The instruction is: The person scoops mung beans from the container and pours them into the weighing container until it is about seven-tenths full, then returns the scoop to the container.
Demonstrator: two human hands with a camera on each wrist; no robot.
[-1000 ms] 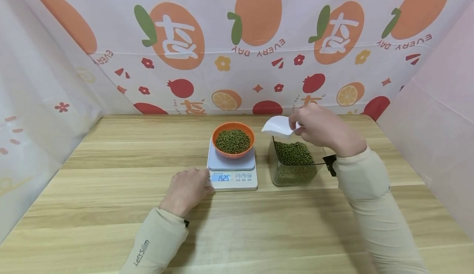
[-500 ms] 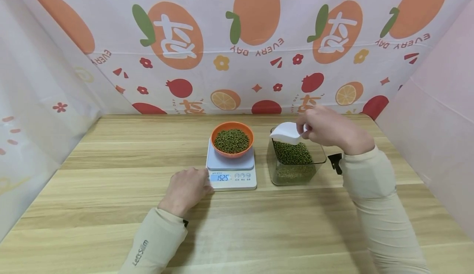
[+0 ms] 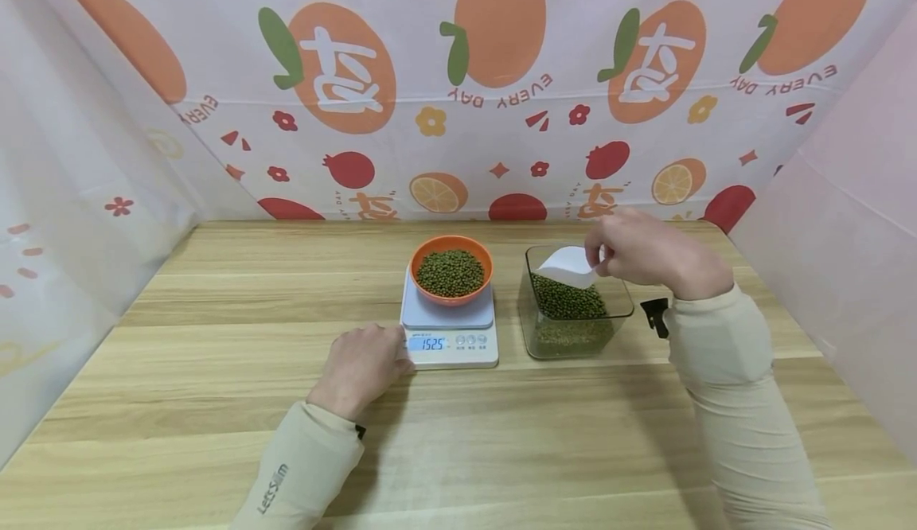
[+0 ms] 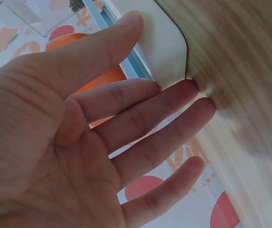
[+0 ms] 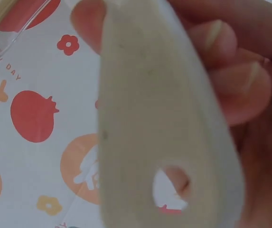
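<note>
My right hand (image 3: 641, 247) grips the handle of a white scoop (image 3: 569, 266), whose bowl dips toward the green mung beans (image 3: 569, 299) inside a clear square container (image 3: 573, 339). In the right wrist view the fingers wrap the scoop's handle (image 5: 150, 118), which has a hole near its end. My left hand (image 3: 361, 367) rests against the front left corner of a white kitchen scale (image 3: 473, 355). The left wrist view has its fingers fairly straight, with the thumb and index finger touching the scale (image 4: 166, 47). On the scale stands an orange bowl (image 3: 451, 302) of mung beans; the display reads 152.5.
A wooden table (image 3: 236, 339) carries everything. Behind it hangs a white curtain (image 3: 401, 140) printed with fruit, and pale sheets close off both sides. The container stands just right of the scale, with a small gap between them.
My right hand has moved right and downward, lowering the scoop from above the container's back left to inside its rim. The left hand, bowl and scale reading stay the same.
</note>
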